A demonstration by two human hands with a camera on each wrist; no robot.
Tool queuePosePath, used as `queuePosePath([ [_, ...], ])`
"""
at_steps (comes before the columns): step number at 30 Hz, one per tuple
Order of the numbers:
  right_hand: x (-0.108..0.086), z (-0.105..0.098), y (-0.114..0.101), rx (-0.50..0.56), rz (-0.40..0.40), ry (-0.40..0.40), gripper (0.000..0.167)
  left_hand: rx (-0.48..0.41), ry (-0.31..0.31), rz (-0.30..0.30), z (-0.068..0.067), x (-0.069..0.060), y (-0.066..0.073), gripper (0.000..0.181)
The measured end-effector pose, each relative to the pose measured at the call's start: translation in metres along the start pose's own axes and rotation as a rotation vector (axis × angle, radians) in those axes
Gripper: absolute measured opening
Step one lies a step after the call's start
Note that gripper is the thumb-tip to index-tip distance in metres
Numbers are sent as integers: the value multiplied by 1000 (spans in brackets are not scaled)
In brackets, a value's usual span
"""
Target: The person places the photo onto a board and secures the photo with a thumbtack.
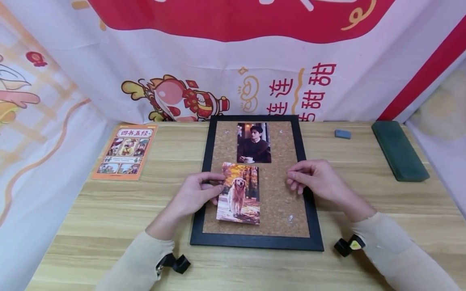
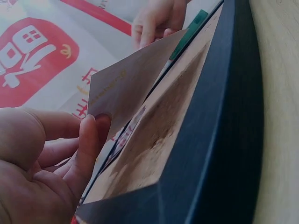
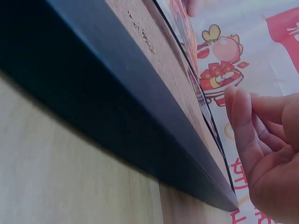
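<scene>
My left hand [image 1: 198, 192] pinches the left edge of a photo of a golden retriever [image 1: 238, 198] between thumb and fingers. The photo is held over the lower left of a black-framed cork board [image 1: 274, 202]; in the left wrist view its pale back [image 2: 126, 79] tilts up off the cork. A second photo, of a person with a cup [image 1: 254, 143], lies at the board's top middle. My right hand [image 1: 314, 178] hovers by the board's right side, fingers loosely bent and thumb near the forefinger; I see nothing between them.
Small clear shiny bits, like pushpins, sit on the cork, one at the lower right [image 1: 290, 219]. An orange booklet [image 1: 121, 153] lies left of the board. To the right are a small blue block [image 1: 343, 134] and a long green case [image 1: 400, 151]. A printed cloth [image 1: 218, 56] hangs behind.
</scene>
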State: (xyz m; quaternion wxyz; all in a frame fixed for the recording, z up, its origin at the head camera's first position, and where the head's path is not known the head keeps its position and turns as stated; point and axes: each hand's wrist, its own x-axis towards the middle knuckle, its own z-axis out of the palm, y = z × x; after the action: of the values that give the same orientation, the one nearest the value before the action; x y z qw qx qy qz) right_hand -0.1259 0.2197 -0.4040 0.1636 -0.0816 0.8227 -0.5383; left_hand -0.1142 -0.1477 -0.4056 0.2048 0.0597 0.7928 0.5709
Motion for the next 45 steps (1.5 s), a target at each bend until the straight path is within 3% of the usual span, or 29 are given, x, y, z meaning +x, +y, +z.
queuePosePath([
  [7,11,11,-5,5,7,-34,18,-52,-57,1,15,7,2,37],
  [16,30,23,-10,46,-11,-86,18,23,-79,16,24,17,4,33],
  [26,56,40,-16,184,114,-125,19,253,-61,65,30,24,7,23],
  [36,77,56,-23,243,150,-139,20,310,-79,97,33,30,7,18],
  [45,86,62,-31,202,265,-132,19,322,-77,96,33,29,9,19],
])
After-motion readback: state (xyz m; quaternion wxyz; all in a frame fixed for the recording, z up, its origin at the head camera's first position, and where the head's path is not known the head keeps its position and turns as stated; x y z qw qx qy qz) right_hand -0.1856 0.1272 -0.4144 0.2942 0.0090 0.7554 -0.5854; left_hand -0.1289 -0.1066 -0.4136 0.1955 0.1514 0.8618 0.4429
